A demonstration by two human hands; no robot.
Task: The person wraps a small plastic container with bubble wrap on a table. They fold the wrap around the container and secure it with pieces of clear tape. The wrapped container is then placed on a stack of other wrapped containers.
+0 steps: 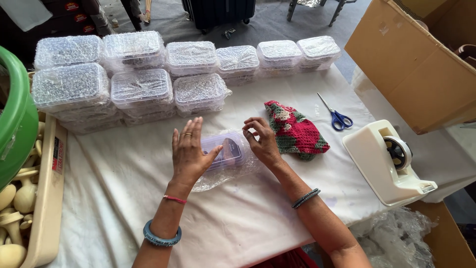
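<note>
Left hand (190, 151) grip: fingers apart, flat on plastic box (224, 150) steadying it | right hand (261, 140) grip: fingertips pinched on bubble wrap (218, 179) at box edge | box mid-counter (124, 188) | behind: wrapped boxes (144, 74) stacked, scissors (337, 116)

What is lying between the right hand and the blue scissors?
In the head view, a red-and-green crocheted cloth lies between the right hand and the scissors.

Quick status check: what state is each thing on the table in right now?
Plastic box: lid on, lying on loose bubble wrap, not yet wrapped.
Left hand: open, flat against the box.
Right hand: fingers pinched at the box's edge.
Wrapped boxes: closed, wrapped, stacked.
Scissors: closed, lying flat.
Tape dispenser: roll loaded.
Crochet cloth: crumpled.
</note>
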